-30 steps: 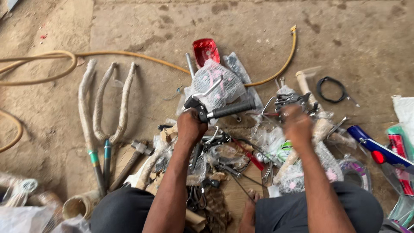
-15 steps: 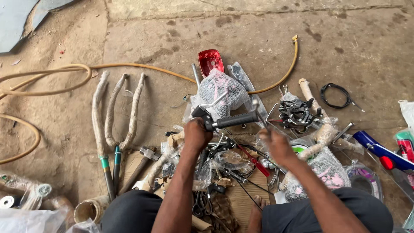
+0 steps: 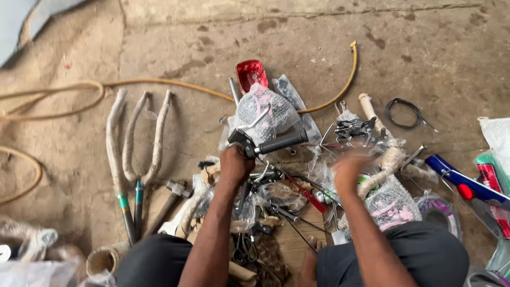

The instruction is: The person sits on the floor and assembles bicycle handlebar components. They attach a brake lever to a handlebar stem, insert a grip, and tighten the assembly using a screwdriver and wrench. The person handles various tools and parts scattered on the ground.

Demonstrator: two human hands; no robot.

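Note:
My left hand [image 3: 234, 165] grips a black handlebar grip with a brake lever [image 3: 268, 144], held up over a heap of bike parts and cables [image 3: 276, 202] between my knees. My right hand [image 3: 348, 171] is blurred with motion above the plastic-wrapped parts at the right; whether it holds anything is not clear. Just past the lever lie a plastic-wrapped bundle [image 3: 265, 111] and a red tail-light lens [image 3: 251, 73].
Paper-wrapped frame tubes [image 3: 135, 143] lie at the left, a hammer [image 3: 171, 192] beside them. A yellow hose [image 3: 175, 87] runs across the concrete floor. A black cable loop [image 3: 405, 113], a black brake assembly [image 3: 355, 128] and a blue frame part [image 3: 462, 183] lie at the right.
My right hand has pulled back from the black brake assembly toward my knee and moves fast. The left hand keeps the handlebar grip raised. The camera has shifted slightly.

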